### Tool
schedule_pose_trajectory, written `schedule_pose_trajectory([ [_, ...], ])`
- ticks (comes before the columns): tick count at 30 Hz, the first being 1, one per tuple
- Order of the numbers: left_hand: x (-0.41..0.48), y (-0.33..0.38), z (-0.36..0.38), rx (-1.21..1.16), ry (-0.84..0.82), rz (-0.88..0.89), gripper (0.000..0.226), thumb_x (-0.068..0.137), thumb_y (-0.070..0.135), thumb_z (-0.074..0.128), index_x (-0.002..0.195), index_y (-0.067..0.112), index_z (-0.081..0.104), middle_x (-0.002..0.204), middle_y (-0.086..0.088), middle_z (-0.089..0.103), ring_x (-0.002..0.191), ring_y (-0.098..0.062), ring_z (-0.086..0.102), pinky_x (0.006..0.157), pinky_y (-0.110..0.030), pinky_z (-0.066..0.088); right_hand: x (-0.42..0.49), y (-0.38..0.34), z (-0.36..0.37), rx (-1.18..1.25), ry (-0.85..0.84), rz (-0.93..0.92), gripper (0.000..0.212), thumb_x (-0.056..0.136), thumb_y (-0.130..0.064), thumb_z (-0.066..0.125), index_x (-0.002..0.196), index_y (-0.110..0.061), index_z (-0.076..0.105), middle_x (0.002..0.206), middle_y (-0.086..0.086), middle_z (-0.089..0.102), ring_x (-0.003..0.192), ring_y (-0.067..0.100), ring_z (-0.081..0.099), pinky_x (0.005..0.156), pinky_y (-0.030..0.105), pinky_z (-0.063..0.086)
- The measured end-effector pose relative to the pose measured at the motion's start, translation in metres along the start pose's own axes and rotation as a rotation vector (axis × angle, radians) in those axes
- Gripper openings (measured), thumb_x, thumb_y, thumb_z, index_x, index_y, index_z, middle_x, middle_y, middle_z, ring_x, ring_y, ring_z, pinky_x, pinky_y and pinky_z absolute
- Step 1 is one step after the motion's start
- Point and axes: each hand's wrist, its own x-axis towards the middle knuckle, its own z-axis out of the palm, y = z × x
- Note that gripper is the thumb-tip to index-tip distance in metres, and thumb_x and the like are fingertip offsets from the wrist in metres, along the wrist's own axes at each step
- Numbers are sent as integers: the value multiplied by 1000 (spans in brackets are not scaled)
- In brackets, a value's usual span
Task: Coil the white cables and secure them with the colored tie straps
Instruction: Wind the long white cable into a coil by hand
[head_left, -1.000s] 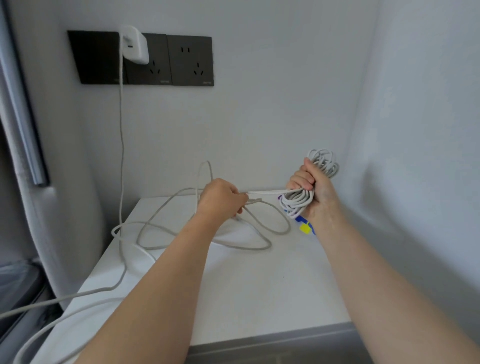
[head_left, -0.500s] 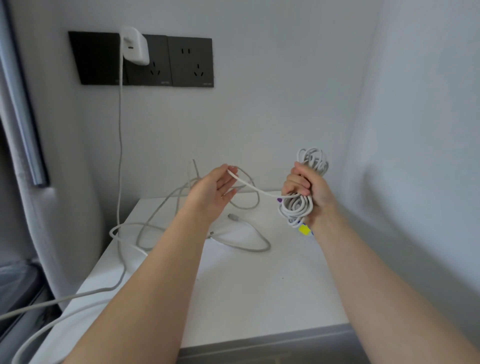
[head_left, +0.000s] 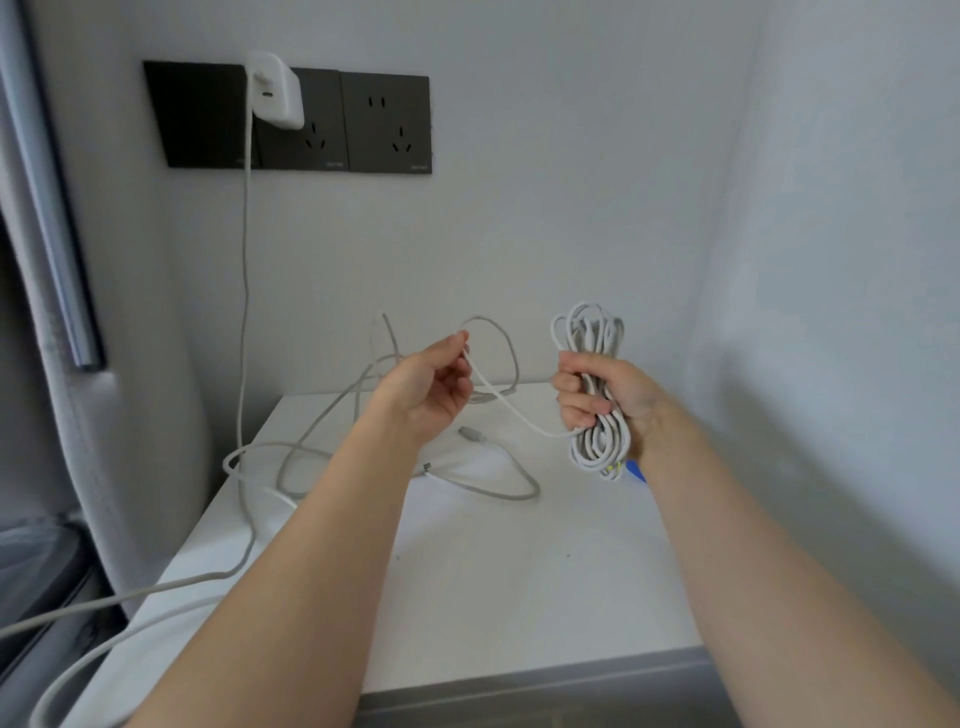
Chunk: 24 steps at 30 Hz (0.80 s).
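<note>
Above the white table (head_left: 519, 571), right hand (head_left: 605, 397) clenched round the coil (head_left: 589, 332), left hand (head_left: 428, 387) lightly pinching the loose cable (head_left: 511, 410) running to it, blue strap (head_left: 635, 471) peeking below the wrist

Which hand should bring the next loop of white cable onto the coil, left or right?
Left. The left hand pinches the loose strand that runs to the coil, so it can likely sweep it over. The right hand is full, gripping the coil.
</note>
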Motion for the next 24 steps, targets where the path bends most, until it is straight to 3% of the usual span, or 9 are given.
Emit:
schedule_pose_trajectory([
  [5,1,-3,-2,87,17,29,18,92,6,52,77,13,59,51,7,60,44,-1,55,50,-15,41,1,4,0,-76,20,64,22,92,-7,44,71,-14,40,79,13,70,25,3,28,32,15,31],
  [10,1,-6,1,170,7,47,20,92,7,52,75,15,59,52,8,62,72,-7,53,67,-22,33,2,8,1,-182,-124,144,14,76,-12,54,72,-13,40,101,18,70,27,2,29,34,17,34],
  [14,1,-11,2,263,-10,45,18,91,7,55,75,15,58,56,6,61,75,-8,53,69,-24,35,7,13,-3,-182,-254,175,42,62,-15,78,83,-12,42,111,20,67,27,2,31,36,19,38],
  [17,0,-13,4,355,-29,58,17,91,7,54,77,14,57,72,1,57,75,-8,53,69,-25,35,8,13,-4,-166,-299,174,55,53,-18,87,86,-11,44,111,21,67,27,3,32,36,19,38],
  [24,1,-16,5,411,-151,2,19,94,3,45,83,15,56,78,1,57,76,-11,52,70,-26,36,4,18,7,-231,-202,167,17,77,-11,53,93,-6,53,81,10,69,27,2,30,33,17,32],
])
